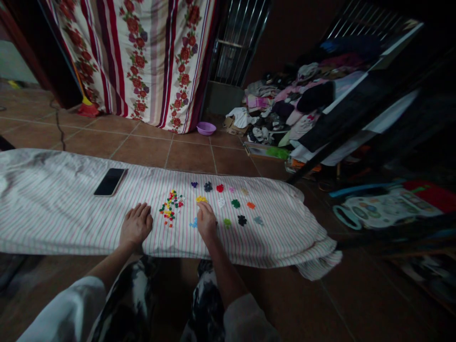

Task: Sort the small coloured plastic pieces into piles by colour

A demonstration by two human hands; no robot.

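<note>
My left hand [137, 224] lies palm down on the striped cloth, fingers stretched out and holding nothing, just left of a mixed heap of small coloured pieces [171, 207]. My right hand [206, 220] is closed, its fingertips at the pile of yellow pieces [201, 199]; whatever they pinch is hidden. Light blue pieces [193, 223] show beside that hand. Rightward lie little piles sorted by colour, among them red [220, 188], white [221, 203], dark green [235, 204], orange [251, 205], lime green [227, 223] and black [242, 220].
A phone [110, 182] rests on the striped cloth [64, 209], left of the pieces. Beyond the long covered surface are a floral curtain [149, 61], a purple basin [206, 128] and heaped clothes [285, 102]. A dark slanted bar [320, 152] stands at the right.
</note>
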